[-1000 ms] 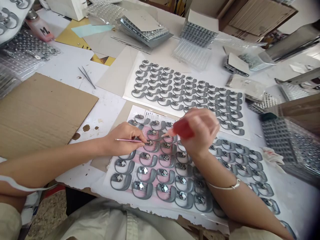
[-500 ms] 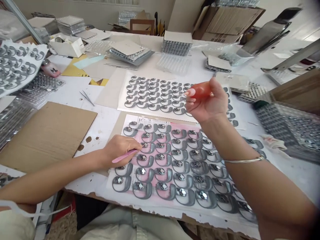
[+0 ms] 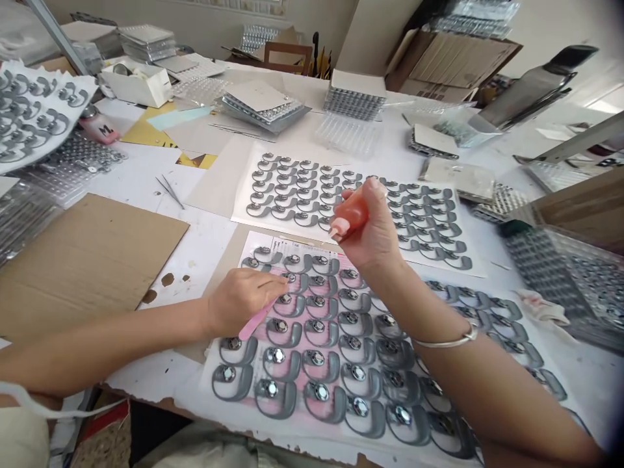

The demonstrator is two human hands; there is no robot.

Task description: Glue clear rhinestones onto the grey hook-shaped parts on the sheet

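Note:
My left hand (image 3: 242, 297) rests on the near sheet of grey hook-shaped parts (image 3: 312, 338) and is closed on a pink tweezer (image 3: 256, 320), its tip among the upper-left rows. My right hand (image 3: 373, 227) is raised above the sheet's top edge, closed round a small orange-red bottle (image 3: 351, 213) whose nozzle points down and left. Each grey part on the near sheet carries a shiny round disc. A bangle sits on my right wrist.
A second sheet of grey parts (image 3: 351, 195) lies further back. A brown cardboard sheet (image 3: 82, 253) lies to the left, metal tweezers (image 3: 169, 190) beyond it. Trays of small metal discs (image 3: 353, 101) and clear blister trays (image 3: 560, 273) crowd the back and right.
My right hand has come down and toward me with the bottle, its nozzle now tipped down. My left hand has shifted slightly, the tweezer now angled steeper. The camera has tilted up.

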